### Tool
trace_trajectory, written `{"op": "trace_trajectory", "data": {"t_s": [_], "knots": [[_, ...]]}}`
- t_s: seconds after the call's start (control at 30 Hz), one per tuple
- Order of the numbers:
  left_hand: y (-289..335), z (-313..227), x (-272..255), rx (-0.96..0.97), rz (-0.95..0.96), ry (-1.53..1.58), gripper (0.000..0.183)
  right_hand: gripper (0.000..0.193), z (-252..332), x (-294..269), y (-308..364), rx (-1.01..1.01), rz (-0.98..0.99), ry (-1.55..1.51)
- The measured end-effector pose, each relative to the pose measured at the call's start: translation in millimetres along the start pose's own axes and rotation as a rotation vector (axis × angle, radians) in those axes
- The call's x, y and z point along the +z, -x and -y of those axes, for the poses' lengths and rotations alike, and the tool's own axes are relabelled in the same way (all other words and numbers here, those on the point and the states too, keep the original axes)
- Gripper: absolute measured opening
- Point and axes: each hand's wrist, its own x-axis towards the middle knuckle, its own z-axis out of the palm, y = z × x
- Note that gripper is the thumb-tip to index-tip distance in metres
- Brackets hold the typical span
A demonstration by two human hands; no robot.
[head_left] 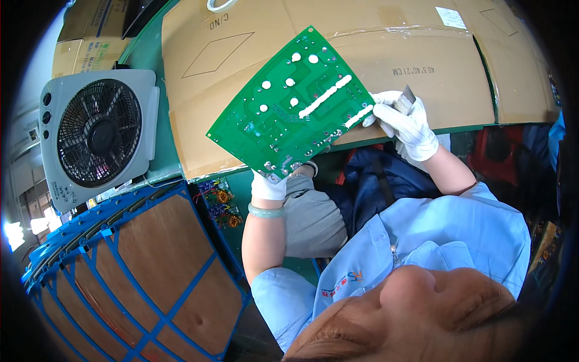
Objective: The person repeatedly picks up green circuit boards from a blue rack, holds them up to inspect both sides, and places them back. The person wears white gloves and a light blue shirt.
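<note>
A green circuit board [283, 133] is held up, tilted, over the cardboard-covered bench. It bears several round white spots, a long white strip [325, 96] and a shorter white strip [359, 116] at its right edge. My left hand [269, 186], in a white glove, grips the board's lower edge; the fingers are mostly hidden behind it. My right hand [413, 130], also gloved, is closed around a flat grey blade-like tool [408, 95] whose tip sticks out above the fingers. Its thumb and fingertips are at the board's right corner, by the end of the short strip.
A grey box fan [102, 136] stands at the left. Flattened cardboard [422, 78] covers the bench, with a tape roll [221, 5] at the far edge. Below left are a blue-framed wooden panel [157, 265] and boards with copper coils [224, 197]. A red stool [491, 154] is at the right.
</note>
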Motion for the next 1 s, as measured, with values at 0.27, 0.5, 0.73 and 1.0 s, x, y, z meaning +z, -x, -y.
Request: {"op": "trace_trajectory", "data": {"t_s": [0.27, 0.5, 0.73, 1.0], "knots": [[4.4, 4.5, -0.6, -0.001, -0.009, 0.023, 0.05, 0.029, -1.0, 1.8, -0.8, -0.029, -0.014, -0.002], [4.7, 3.7, 0.4, 0.012, -0.01, 0.032, 0.05, 0.026, -2.5, 2.1, -3.1, -0.075, -0.023, 0.028], [2.2, 1.7, 1.4, 0.02, -0.001, 0.02, 0.05, 0.025, -0.5, 2.0, -3.7, -0.053, -0.004, 0.044], [1.9, -0.2, 3.5, 0.029, 0.01, 0.008, 0.049, 0.024, 0.1, 4.6, -3.8, -0.071, -0.012, 0.066]]}}
